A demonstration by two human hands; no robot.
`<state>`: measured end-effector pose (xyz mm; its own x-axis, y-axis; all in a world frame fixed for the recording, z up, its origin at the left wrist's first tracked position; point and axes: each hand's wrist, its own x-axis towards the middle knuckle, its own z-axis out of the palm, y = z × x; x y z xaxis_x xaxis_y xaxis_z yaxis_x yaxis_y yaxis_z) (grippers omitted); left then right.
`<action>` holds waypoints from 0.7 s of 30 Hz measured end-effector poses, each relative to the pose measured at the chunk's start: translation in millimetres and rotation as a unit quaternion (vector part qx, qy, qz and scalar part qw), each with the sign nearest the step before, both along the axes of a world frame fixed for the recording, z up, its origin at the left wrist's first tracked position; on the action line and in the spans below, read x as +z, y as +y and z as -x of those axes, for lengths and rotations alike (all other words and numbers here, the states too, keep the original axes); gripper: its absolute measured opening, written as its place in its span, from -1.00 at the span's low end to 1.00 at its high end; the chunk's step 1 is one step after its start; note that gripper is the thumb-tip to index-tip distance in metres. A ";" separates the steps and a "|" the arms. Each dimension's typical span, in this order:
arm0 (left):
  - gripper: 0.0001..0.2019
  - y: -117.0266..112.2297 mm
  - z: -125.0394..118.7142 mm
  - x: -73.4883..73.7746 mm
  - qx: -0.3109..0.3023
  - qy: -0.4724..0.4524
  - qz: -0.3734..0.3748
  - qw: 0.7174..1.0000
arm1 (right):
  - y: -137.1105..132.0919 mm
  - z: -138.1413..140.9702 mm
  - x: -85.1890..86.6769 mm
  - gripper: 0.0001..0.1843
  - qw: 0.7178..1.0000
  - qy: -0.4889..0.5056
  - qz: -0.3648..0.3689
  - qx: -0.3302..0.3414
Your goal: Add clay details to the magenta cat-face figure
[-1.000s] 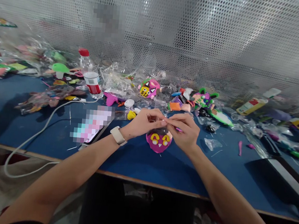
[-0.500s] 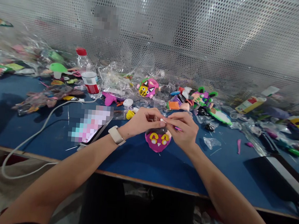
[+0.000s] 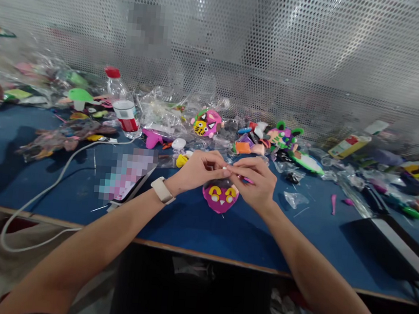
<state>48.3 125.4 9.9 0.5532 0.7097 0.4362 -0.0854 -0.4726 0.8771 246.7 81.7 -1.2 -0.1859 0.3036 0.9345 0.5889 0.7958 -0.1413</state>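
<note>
My left hand (image 3: pixel 198 170) and my right hand (image 3: pixel 254 181) meet fingertip to fingertip just above a magenta toy face with yellow eyes (image 3: pixel 220 197) lying on the blue table (image 3: pixel 196 226). Both hands are pinched together on a tiny white piece (image 3: pixel 224 168) between them. A thin pink bit (image 3: pixel 248 181) shows under my right fingers. A pale watch band (image 3: pixel 161 190) sits on my left wrist. The upper part of the toy face is hidden by my fingers.
A phone (image 3: pixel 127 175) with a white cable (image 3: pixel 45 194) lies left of my hands. A red-capped bottle (image 3: pixel 121 101), plastic bags, a yellow and pink cat toy (image 3: pixel 207 122) and a green-eared toy (image 3: pixel 285 136) crowd the back. A perforated metal screen (image 3: pixel 278 45) stands behind. A dark box (image 3: pixel 392 246) sits at right.
My hands stay pinched together over the toy face; only the view has drifted slightly, shifting everything a little to the left.
</note>
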 end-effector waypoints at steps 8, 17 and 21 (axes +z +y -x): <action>-0.75 0.4 0.9 0.4 0.005 0.007 -0.010 1.000 | -0.6 1.2 3.5 -0.73 1.000 0.009 -0.017 -0.001; -0.71 -1.7 -0.1 2.3 0.009 -0.010 0.005 1.000 | -1.2 0.0 4.0 -0.73 1.000 -0.002 -0.006 -0.003; -0.73 -0.6 0.5 1.5 0.000 -0.009 0.006 1.000 | 1.0 -1.9 1.7 -0.70 1.000 -0.004 -0.004 0.009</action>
